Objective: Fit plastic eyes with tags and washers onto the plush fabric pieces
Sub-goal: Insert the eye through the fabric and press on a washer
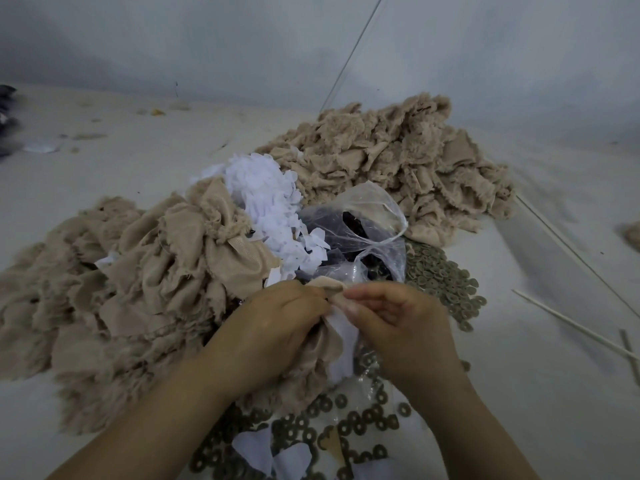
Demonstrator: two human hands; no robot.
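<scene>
My left hand (277,323) and my right hand (398,317) meet over one tan plush fabric piece (327,344), each pinching its top edge. A white tag (343,330) lies against the fabric between the hands. Whether an eye is in the fabric is hidden by the fingers. Just beyond the hands, a clear plastic bag (360,233) holds dark plastic eyes. Olive-grey ring washers (443,282) are heaped right of the bag and more washers (346,427) are scattered under my wrists. A pile of white tags (266,199) sits behind the bag.
A big heap of tan plush pieces (391,161) lies at the back right, another tan heap (131,282) at my left. Thin pale sticks (571,327) lie on the white table (138,150) to the right. Loose white tags (263,452) lie near the front edge.
</scene>
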